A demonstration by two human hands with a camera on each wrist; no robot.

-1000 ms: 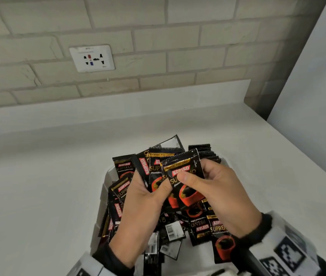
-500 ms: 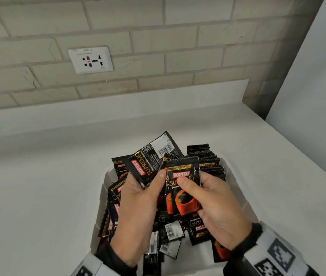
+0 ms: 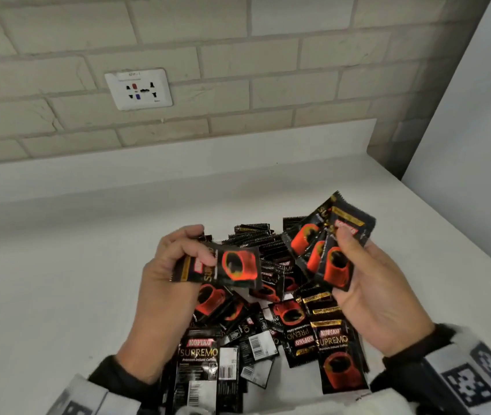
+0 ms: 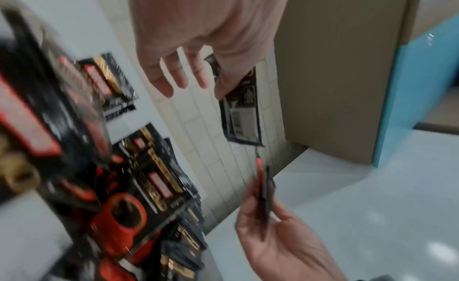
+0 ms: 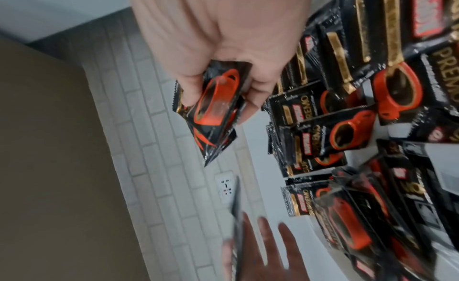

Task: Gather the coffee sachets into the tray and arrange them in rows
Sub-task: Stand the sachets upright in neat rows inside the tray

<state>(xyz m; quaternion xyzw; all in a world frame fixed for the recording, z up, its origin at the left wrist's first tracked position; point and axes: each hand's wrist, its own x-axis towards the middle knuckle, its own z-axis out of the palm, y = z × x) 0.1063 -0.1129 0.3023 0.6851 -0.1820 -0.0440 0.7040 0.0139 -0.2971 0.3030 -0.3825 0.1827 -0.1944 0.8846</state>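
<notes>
One sachet (image 3: 223, 266) pinched in left grip (image 3: 169, 283); several (fanned) (image 3: 325, 253) clutched in right grip (image 3: 370, 295).

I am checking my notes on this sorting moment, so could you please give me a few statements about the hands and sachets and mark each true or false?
1. The left hand holds one sachet. True.
2. The right hand holds nothing. False: it grips a fanned bunch of sachets.
3. The two hands touch each other. False: they are apart, with the pile of sachets between and below them.
4. A wall socket sits on the brick wall. True.
5. The pile lies in neat rows throughout. False: the near sachets lie jumbled at mixed angles.
</notes>
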